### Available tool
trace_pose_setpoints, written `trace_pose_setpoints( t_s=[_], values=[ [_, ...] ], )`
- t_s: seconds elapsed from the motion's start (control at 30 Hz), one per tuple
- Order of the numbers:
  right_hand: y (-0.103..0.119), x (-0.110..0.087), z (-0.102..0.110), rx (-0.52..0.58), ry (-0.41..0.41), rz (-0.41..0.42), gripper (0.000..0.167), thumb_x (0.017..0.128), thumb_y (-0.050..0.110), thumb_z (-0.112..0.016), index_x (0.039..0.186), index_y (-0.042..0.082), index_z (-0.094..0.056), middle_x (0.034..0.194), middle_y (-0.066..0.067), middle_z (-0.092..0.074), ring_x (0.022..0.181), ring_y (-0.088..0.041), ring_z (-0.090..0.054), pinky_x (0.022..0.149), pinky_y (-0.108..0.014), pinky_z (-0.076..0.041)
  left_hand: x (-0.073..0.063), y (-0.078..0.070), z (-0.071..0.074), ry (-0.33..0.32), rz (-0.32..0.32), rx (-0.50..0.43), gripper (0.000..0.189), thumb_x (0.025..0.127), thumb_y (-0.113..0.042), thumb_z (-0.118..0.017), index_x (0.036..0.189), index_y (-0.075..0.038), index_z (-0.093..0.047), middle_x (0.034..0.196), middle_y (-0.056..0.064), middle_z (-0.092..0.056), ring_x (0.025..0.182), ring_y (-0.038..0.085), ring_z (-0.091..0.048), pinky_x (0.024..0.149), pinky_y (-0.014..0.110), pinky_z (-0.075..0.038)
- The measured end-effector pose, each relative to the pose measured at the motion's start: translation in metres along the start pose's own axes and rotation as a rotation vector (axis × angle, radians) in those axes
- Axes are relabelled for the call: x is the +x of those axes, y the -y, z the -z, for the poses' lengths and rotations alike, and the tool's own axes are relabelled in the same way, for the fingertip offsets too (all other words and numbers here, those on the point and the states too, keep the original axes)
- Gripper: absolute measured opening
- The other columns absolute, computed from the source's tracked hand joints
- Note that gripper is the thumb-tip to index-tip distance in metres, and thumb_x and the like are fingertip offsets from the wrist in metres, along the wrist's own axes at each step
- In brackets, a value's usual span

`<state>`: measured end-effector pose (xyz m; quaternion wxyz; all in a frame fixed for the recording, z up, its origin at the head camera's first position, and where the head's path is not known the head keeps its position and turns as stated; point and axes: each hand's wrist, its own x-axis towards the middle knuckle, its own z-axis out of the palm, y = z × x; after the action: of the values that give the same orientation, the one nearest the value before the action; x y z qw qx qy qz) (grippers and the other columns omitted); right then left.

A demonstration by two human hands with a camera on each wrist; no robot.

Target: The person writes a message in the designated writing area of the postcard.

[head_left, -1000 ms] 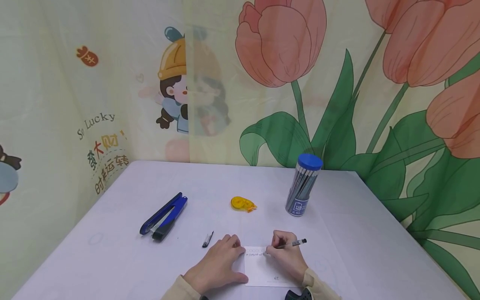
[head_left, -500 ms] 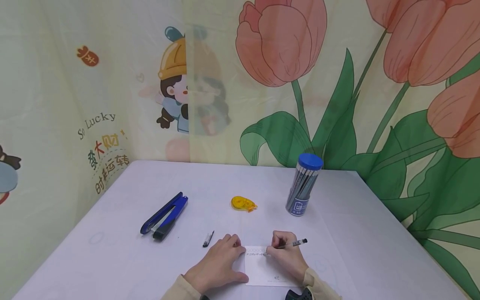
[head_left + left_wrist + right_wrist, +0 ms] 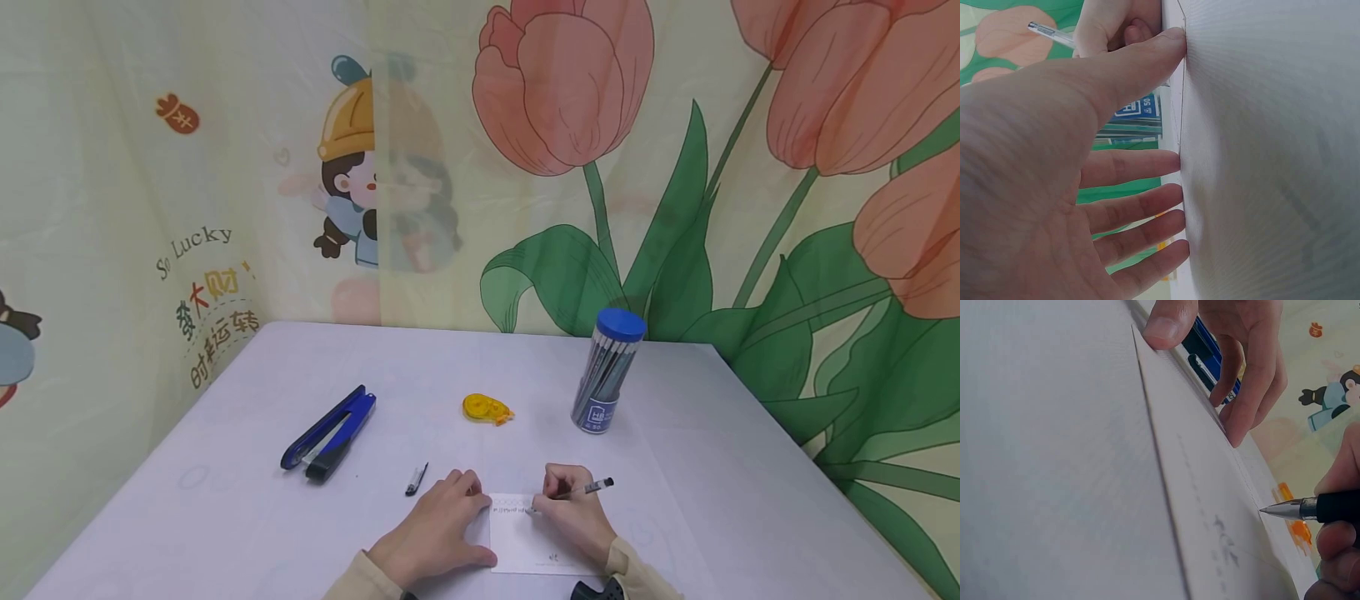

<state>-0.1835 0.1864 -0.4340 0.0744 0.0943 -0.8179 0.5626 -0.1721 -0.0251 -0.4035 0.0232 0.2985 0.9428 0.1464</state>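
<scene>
At the near side of the white surface (image 3: 420,358), a small white card (image 3: 532,546) lies flat between two hands, partly written on. Left hand (image 3: 442,525): fingers (image 3: 1132,167) spread and nearly straight, tips along the card's left edge, thumb at the lower corner; it steadies rather than grips. Right hand (image 3: 577,515): fingers curled round a pen (image 3: 597,486), pinching it low, tail slanting up to the right. Right wrist view puts the metal tip (image 3: 1264,510) at the card; actual pressure cannot be told. Head view sets it at the end of a row of handwriting (image 3: 510,510) near the top, too small to read.

Step in hand, as judged: adding to that row. Method: press the left edge lightly but evenly, since the card looks thin and could pivot under a stroke. Rest the right hand's outer side on the card and shift rightward in small moves, baseline parallel to the top edge. Likely fault: a drifting line, or fresh ink smeared if the hand slides back.

A small clear-and-black piece (image 3: 416,480), seemingly the pen cap, lies just beyond the left hand. Stapler (image 3: 347,442), yellow correction tape (image 3: 486,408) and pencil tub (image 3: 606,375) stand well apart; none obstructs.
</scene>
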Motion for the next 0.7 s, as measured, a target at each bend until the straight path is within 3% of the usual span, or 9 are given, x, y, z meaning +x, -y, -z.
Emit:
trace_pose_setpoints(
  t_s=[0.7],
  values=[
    [-0.0003,-0.0002,0.0,-0.011,-0.036,0.029,0.024,0.062,-0.017,-0.055,0.058,0.002,-0.041,0.058,0.003,-0.045,0.055,-0.005,-0.041,0.055,-0.017,-0.031,-0.0009,0.0003,-0.0002,-0.014,-0.012,0.011,0.063,0.068,-0.056,-0.079,0.112,-0.012,-0.071,0.101,-0.004,-0.054,0.088,0.01,-0.043,0.078,0.026,-0.045]
  ],
)
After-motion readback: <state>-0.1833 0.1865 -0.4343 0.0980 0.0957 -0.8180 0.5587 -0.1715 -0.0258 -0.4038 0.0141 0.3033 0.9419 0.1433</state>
